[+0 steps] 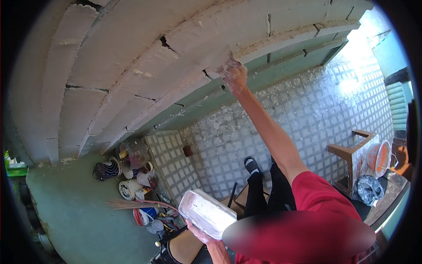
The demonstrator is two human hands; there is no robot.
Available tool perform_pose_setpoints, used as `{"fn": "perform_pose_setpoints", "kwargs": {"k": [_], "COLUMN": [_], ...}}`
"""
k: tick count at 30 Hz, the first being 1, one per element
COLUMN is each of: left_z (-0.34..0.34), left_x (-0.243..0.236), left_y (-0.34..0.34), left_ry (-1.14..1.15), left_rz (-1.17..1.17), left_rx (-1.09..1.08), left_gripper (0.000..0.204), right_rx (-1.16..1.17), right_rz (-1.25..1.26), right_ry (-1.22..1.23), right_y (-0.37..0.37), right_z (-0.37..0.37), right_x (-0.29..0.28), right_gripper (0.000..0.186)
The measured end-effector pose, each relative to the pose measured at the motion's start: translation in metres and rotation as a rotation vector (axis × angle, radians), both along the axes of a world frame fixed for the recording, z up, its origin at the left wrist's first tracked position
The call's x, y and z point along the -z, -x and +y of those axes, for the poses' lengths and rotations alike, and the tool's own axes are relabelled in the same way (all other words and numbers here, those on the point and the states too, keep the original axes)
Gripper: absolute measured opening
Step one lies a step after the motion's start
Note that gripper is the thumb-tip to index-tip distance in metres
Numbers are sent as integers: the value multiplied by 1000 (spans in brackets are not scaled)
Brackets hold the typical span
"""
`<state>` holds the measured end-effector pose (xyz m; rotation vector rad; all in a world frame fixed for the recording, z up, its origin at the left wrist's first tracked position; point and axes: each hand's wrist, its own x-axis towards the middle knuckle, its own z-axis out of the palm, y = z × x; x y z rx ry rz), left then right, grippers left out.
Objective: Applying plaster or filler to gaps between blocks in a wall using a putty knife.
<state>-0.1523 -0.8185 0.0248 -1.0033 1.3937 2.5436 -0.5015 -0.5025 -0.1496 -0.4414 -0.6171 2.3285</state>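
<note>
My left hand (201, 233) grips a clear rectangular tub (190, 200) from below, in front of my body. White paste is smeared over the tub's inside. My right arm reaches far out to a wall of pale blocks (145, 57), with a red sleeve at the shoulder. My right hand (233, 75) is closed against the wall, its fingers coated in white. A thin, whitish shape shows at the fingertips, but I cannot make out what it is. Dark gaps run between several blocks near this hand.
White specks lie on the tiled floor (281, 110) below. Buckets, a twig broom (127, 204) and bags crowd the left side. At the right are a wooden stool (351, 152), an orange bucket (381, 157) and a grey plastic bag (369, 190). A chair (187, 246) stands close by.
</note>
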Motion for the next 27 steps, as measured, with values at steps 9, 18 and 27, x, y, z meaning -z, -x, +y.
{"fn": "perform_pose_setpoints", "kwargs": {"k": [9,18,27], "left_z": [1,-14,-52], "left_x": [1,16,21], "left_y": [2,9,24], "left_ry": [-5,17,-6], "left_rz": [-13,-70,-101], "left_rx": [-19,34,15], "left_gripper": [62,64,65], "right_rx": [-12,481,254], "right_rz": [-139,-517,-377], "right_ry": [-68,-699,-1042], "right_y": [23,3,30], "right_z": [19,39,-58], "right_x": [16,-2,24], "right_gripper": [35,58,31]}}
